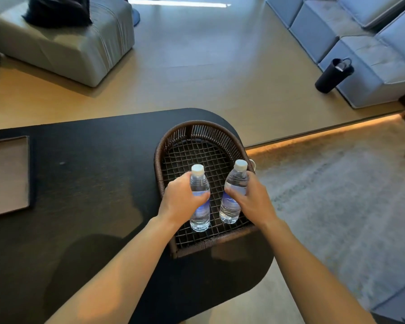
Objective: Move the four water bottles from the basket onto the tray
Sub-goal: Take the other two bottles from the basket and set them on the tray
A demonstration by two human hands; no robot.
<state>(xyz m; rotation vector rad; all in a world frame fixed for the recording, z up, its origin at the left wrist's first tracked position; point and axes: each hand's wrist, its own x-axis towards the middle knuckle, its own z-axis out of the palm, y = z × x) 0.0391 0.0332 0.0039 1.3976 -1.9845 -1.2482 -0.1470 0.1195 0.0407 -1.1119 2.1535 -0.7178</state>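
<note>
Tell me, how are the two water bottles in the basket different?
The left bottle stands nearly straight, while the right bottle leans toward the basket's right rim. The left hand grips the left bottle; the right hand grips the right one. Both are clear, with white caps and blue labels.

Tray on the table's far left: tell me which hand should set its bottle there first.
Left. The left hand grips a bottle on the tray's side; the right hand would likely have to cross over it.
</note>
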